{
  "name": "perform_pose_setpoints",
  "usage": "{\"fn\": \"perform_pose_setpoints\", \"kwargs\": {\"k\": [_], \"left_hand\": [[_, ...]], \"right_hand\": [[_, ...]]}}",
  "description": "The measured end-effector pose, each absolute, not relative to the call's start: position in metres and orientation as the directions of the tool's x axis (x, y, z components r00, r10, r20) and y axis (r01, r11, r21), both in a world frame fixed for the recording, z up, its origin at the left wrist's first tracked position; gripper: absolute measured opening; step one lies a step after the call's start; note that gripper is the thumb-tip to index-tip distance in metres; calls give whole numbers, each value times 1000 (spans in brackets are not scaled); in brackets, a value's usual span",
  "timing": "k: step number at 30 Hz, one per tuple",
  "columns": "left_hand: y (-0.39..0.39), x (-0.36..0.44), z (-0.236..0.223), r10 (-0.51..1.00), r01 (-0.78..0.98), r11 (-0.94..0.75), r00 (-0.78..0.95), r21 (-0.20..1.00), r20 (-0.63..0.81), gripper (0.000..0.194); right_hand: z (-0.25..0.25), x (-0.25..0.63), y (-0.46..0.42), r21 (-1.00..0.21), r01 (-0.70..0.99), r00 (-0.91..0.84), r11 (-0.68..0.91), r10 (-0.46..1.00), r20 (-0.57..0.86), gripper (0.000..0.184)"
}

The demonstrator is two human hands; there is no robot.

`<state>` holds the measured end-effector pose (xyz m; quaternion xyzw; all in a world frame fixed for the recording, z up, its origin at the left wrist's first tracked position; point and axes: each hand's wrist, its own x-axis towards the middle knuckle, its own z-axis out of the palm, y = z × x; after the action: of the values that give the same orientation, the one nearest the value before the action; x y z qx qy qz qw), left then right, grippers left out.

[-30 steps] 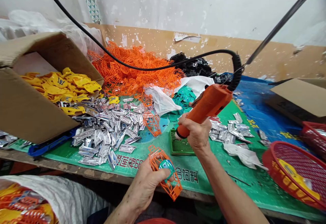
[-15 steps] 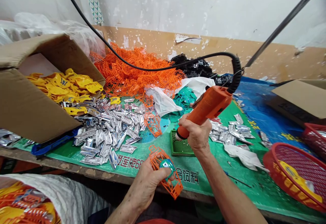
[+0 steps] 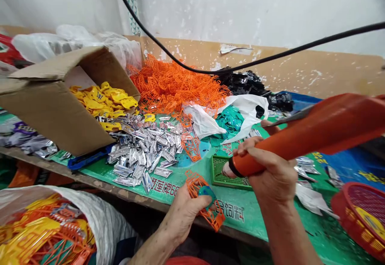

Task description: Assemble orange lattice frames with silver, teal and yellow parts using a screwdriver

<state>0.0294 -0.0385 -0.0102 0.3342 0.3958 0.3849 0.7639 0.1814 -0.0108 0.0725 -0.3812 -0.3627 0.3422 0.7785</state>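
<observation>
My left hand (image 3: 185,215) holds an orange plastic lattice frame (image 3: 215,215) low over the mat's front edge, with a teal plastic piece (image 3: 207,192) pressed against it under my thumb. My right hand (image 3: 272,176) grips a corded orange hand tool (image 3: 315,134) close to the camera. A thin metal blade (image 3: 290,114) projects from the tool's far end, pointing left. The tool is well above the frame and does not touch it.
A green mat (image 3: 240,217) carries a silver parts pile (image 3: 141,156) and a green grid tray (image 3: 230,172). Behind lie an orange heap (image 3: 177,84) and teal parts (image 3: 230,122). Yellow parts (image 3: 105,100) fill a cardboard box (image 3: 51,112). A sack (image 3: 102,217) and red basket (image 3: 357,213) flank me.
My right hand has raised the orange tool toward the camera and turned it, showing the blade. The whole scene has shifted right in view. My left hand still holds the frame.
</observation>
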Motion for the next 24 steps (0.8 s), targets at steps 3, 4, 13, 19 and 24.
{"fn": "perform_pose_setpoints", "kwargs": {"k": [3, 4, 13, 19, 24], "left_hand": [[-39, 30, -13, 860, -336, 476, 373, 813, -349, 21], [-40, 30, -14, 862, -341, 474, 367, 812, -350, 22], [-39, 31, -13, 867, -347, 473, 349, 810, -357, 25], [-38, 31, -14, 872, -373, 460, 357, 806, -333, 27], [-37, 33, -14, 873, -360, 459, 350, 812, -338, 23]], "right_hand": [[80, 173, -29, -833, -291, 445, 470, 838, 317, 27], [80, 170, -34, -831, -305, 432, 465, 845, 315, 31], [69, 159, -45, -830, -333, 375, 447, 871, 319, 39], [66, 156, -42, -827, -350, 372, 440, 875, 308, 40], [66, 153, -42, -850, -293, 375, 439, 870, 320, 43]]}}
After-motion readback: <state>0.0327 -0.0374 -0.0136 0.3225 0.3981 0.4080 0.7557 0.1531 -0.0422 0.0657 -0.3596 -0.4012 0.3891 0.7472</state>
